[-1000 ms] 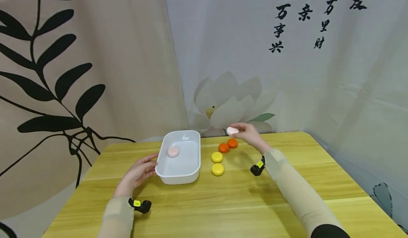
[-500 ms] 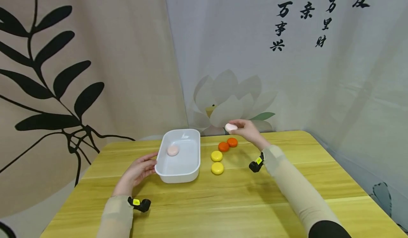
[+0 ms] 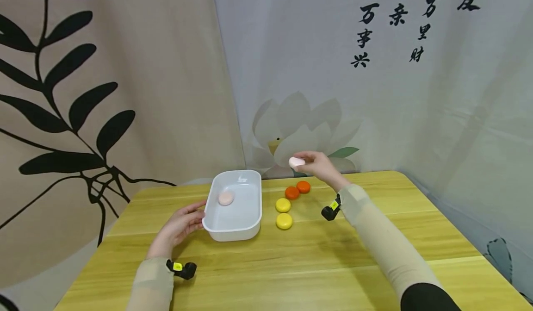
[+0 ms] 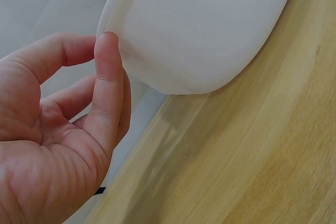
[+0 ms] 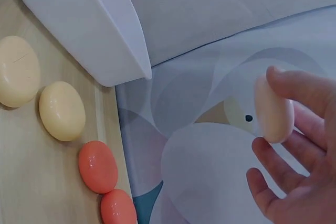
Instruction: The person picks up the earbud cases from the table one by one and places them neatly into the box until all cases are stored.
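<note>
My right hand (image 3: 320,166) pinches a pale pink rounded disc (image 3: 296,162) between thumb and fingers, raised above the table's back edge. In the right wrist view the same disc (image 5: 274,111) stands edge-on at the fingertips, against the curtain. A white rectangular tub (image 3: 233,218) stands left of centre, with another pale pink disc (image 3: 226,198) lying inside. At the tub's left side my left hand (image 3: 183,223) holds its rim. Fingers of the left hand (image 4: 63,103) meet at the tub's rim (image 4: 113,9) in the left wrist view.
Two orange discs (image 3: 292,192) and two yellow discs (image 3: 284,220) lie in a slanting row right of the tub. They rest on a wooden table (image 3: 258,274). Behind it hangs a printed curtain (image 3: 300,70). Each wrist wears a small black camera (image 3: 331,210).
My right hand has moved slightly left and up, carrying the pink disc. The left hand, the tub and the discs on the table stay put.
</note>
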`<state>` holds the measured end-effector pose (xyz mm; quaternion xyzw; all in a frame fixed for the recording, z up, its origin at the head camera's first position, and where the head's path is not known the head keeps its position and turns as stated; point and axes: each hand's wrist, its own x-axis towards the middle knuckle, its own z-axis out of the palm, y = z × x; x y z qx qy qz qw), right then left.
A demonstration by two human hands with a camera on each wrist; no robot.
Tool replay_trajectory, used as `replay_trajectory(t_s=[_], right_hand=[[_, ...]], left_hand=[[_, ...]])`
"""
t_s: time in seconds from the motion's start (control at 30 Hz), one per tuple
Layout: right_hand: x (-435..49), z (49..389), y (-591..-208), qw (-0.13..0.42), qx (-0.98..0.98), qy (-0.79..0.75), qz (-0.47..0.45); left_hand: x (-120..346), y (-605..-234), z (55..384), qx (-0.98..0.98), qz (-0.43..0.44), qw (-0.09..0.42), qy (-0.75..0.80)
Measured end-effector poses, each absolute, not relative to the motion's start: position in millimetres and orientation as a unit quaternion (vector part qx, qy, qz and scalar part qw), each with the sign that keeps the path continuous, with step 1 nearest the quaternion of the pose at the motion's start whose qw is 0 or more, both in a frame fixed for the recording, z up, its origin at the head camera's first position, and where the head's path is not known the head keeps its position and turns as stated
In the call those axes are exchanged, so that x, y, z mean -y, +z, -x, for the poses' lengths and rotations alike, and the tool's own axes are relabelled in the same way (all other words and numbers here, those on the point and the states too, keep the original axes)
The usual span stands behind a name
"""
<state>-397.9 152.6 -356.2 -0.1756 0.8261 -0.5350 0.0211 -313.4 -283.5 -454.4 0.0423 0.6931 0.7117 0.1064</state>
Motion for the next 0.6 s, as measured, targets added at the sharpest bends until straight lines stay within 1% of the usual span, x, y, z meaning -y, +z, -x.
replay_trajectory(t_s=[0.37, 0.6], right_hand=[[-148, 399, -346, 0.022, -0.825, -0.533, 0.185], [-146, 400, -340, 0.008, -0.825, -0.530, 0.194]], left_hand=[[282, -452, 313, -0.691, -0.028, 0.108, 0.714], [281, -453, 312, -0.697, -0.019, 0.111, 0.708]])
